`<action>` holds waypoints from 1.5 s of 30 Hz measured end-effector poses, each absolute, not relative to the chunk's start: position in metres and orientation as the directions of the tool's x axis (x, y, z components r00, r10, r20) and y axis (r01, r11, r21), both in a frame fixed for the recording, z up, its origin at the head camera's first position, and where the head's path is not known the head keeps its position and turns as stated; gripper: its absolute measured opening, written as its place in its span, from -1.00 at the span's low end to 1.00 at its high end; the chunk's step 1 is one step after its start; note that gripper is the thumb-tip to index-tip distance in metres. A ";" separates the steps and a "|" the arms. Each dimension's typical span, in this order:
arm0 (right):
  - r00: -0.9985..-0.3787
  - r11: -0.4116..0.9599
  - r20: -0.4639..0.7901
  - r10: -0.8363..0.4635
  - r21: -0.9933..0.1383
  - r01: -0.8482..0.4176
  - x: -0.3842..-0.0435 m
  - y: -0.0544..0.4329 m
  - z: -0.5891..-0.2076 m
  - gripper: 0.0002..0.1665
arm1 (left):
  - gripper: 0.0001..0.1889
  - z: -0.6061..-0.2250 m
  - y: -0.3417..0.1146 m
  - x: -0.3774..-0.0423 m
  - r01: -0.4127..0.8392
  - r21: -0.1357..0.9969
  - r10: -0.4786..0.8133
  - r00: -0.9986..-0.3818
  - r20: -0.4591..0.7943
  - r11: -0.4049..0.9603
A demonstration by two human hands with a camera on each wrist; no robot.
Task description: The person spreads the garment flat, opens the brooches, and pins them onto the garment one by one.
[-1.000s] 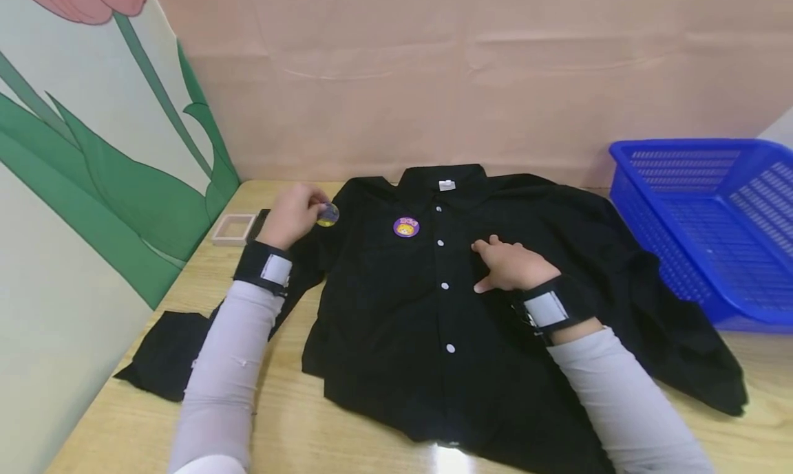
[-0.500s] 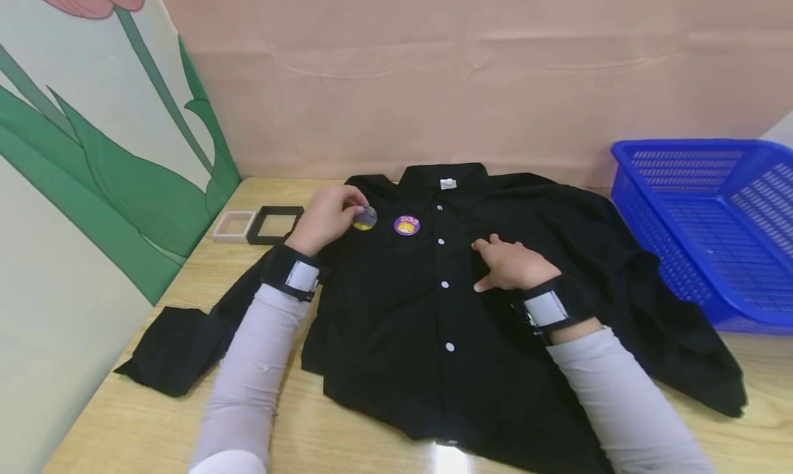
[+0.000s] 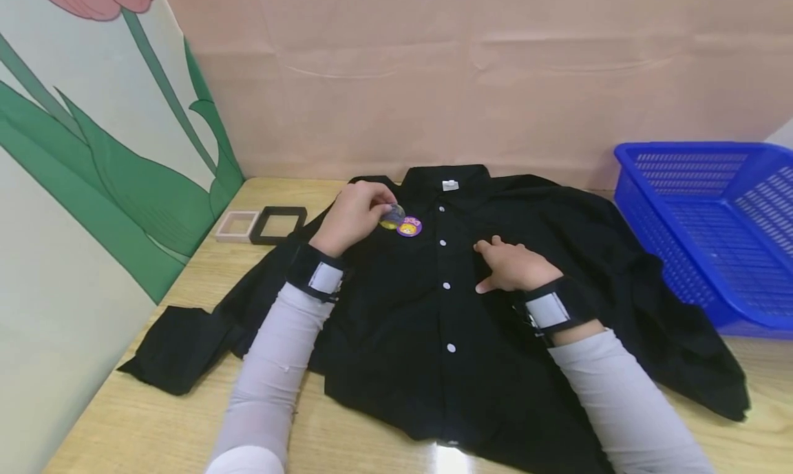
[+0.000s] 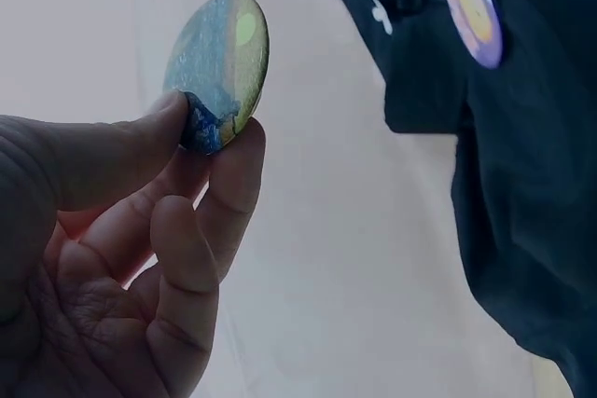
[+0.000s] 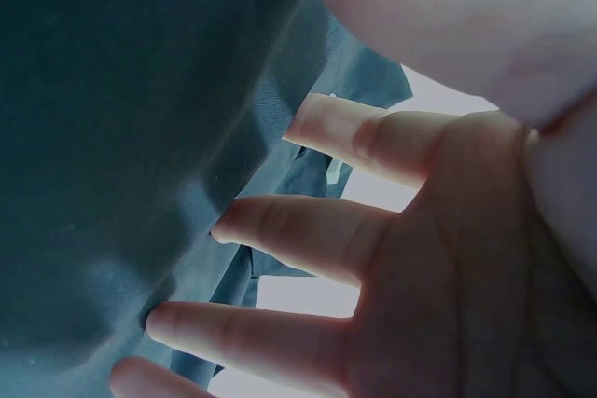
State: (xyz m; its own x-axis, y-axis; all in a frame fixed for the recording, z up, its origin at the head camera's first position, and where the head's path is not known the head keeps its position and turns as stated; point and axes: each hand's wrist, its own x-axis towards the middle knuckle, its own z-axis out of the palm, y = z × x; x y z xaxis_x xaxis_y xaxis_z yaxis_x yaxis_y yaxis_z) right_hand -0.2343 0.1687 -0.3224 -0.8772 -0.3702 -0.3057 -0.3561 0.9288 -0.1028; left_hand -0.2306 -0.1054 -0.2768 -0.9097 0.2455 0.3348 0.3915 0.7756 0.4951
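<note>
A black button-up shirt (image 3: 396, 302) lies spread on the table, its collar at the back. On its left chest side, as seen here, sits a round purple badge (image 3: 409, 227) with a yellow figure. My left hand (image 3: 356, 216) pinches a second round badge (image 4: 220, 72), blue and yellow-green, between thumb and fingers. In the head view this badge overlaps the purple one's left edge; the left wrist view shows it raised off the cloth. With fingers spread, my right hand (image 3: 517, 266) rests its fingertips on the shirt, right of the button row.
A blue plastic basket (image 3: 700, 254) stands at the right, beside the shirt's sleeve. Two small square frames, one pale pink (image 3: 237, 226) and one black (image 3: 278, 225), lie at the back left. A tulip-painted panel (image 3: 93, 151) borders the left side.
My left hand has carried the pinched badge rightward, from the shirt's left shoulder to beside the purple badge. The black frame has come into full view. My right hand has stayed in place.
</note>
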 end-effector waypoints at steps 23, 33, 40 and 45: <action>-0.881 0.938 -0.322 -0.346 -0.099 -0.332 -0.235 0.173 -0.325 -0.04 | -0.86 -0.276 -0.047 -0.227 0.473 0.544 0.351 -0.880 0.319 0.693; -0.887 0.942 -0.318 -0.336 -0.092 -0.324 -0.238 0.183 -0.320 -0.02 | -0.87 -0.264 -0.014 -0.224 0.539 0.562 0.433 -0.841 0.324 0.628; -0.881 0.937 -0.319 -0.350 -0.105 -0.334 -0.236 0.186 -0.320 -0.03 | -0.86 -0.257 -0.004 -0.218 0.570 0.557 0.446 -0.821 0.355 0.605; -0.865 0.923 -0.321 -0.386 -0.122 -0.366 -0.236 0.177 -0.320 -0.04 | -0.86 -0.257 -0.011 -0.213 0.532 0.581 0.410 -0.846 0.340 0.616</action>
State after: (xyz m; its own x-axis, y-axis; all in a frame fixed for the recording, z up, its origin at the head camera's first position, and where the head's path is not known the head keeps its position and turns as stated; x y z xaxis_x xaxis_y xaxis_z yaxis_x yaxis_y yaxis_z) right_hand -0.2358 0.1768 -0.3201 -0.8650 -0.3858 -0.3208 -0.3663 0.9225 -0.1217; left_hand -0.2125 -0.0108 -0.2567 -0.8461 0.4104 0.3401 0.5322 0.6157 0.5811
